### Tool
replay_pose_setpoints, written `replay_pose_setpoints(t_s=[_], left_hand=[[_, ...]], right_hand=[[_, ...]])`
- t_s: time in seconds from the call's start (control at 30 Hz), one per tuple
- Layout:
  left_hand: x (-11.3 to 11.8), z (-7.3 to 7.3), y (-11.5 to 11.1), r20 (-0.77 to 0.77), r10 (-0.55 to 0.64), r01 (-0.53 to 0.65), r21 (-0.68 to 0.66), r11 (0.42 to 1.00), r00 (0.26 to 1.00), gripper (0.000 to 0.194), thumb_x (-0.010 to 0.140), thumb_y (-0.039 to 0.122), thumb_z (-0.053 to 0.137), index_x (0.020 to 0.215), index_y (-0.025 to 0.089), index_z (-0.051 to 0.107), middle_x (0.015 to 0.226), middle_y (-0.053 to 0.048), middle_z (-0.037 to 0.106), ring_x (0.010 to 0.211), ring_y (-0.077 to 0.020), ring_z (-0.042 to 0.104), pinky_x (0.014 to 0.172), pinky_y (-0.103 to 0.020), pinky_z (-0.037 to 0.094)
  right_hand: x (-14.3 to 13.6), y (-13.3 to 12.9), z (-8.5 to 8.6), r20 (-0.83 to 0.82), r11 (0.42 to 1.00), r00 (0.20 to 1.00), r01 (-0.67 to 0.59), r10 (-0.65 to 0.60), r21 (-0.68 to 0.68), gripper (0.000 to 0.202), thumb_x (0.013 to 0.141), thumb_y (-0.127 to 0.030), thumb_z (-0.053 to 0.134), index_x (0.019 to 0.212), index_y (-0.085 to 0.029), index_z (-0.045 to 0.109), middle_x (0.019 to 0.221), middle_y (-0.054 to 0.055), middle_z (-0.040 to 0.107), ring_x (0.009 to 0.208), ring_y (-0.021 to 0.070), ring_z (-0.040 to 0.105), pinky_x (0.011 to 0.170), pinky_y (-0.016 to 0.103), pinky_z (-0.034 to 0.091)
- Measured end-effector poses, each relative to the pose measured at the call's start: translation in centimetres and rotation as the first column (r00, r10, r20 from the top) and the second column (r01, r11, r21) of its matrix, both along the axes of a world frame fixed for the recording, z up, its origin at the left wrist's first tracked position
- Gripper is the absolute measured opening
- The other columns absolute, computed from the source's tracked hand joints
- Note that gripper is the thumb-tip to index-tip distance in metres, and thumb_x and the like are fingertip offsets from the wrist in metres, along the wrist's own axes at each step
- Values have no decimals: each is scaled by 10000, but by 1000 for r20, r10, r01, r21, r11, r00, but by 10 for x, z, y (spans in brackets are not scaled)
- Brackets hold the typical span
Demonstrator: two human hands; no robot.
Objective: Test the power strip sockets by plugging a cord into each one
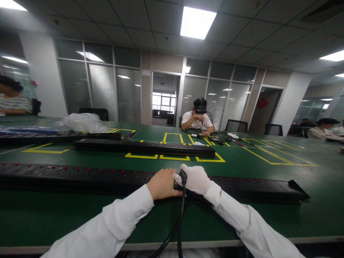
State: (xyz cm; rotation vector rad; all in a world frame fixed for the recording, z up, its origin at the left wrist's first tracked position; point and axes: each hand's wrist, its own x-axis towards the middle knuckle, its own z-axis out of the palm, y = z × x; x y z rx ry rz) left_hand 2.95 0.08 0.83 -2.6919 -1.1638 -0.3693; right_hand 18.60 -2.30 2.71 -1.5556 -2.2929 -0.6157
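A long black power strip [88, 181] with a row of small red spots lies across the green table in front of me. My bare left hand [163, 184] is closed over the strip near its middle. My right hand [196, 179], in a white glove, grips a black power plug [184, 177] against the top of the strip, just beside my left hand. Whether its pins sit in a socket is hidden. The plug's thick black cable [180, 229] hangs toward me over the table's front edge. A flared black end piece [298, 190] ends the strip at the right.
Beyond it lies a second black power strip [145, 147] on yellow tape marks [174, 157]. Clear plastic wrap [80, 122] and more strips [59, 138] are at the back left. A person [199, 118] sits opposite, near cables [217, 140]. Other people sit at both sides.
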Motion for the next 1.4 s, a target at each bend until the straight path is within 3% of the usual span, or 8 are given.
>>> replay_pose_setpoints(t_s=[0.3,0.53,0.8,1.1,1.4], left_hand=[[0,0,0,5,-9,9,1,1000,1000,616,616,718,413,896,174,487,865,-76,589,799,-253,560,711,-356,408],[0,-2,1,11,-9,9,8,1000,1000,616,603,716,433,899,179,485,867,-73,591,800,-253,560,715,-356,407],[-1,1,0,27,-28,28,-18,999,999,639,611,737,394,909,179,489,890,-75,593,809,-250,556,742,-365,404],[0,3,-2,29,-5,6,-35,999,1000,609,607,712,433,911,189,499,885,-67,596,812,-245,560,738,-354,402],[0,3,-1,22,-10,11,-33,999,1000,636,618,733,387,907,179,502,889,-83,592,817,-254,561,749,-365,402]], right_hand=[[-1,-1,0,-24,1000,1000,-10,10,-8,338,823,-476,334,866,-201,525,667,34,626,603,145,566,555,229,269],[0,0,0,-27,1000,999,-26,26,-13,379,821,-520,320,863,-213,539,656,25,621,589,139,551,550,224,262],[4,9,1,-164,990,986,-34,11,-135,333,832,-480,337,847,-240,568,635,-7,603,593,114,537,520,194,269],[2,-2,0,-107,998,993,-51,54,31,345,835,-474,326,866,-215,553,658,13,620,606,130,556,570,205,295],[4,0,1,-172,997,982,-78,74,-14,348,827,-481,347,880,-212,563,632,11,600,614,129,546,591,211,314]])
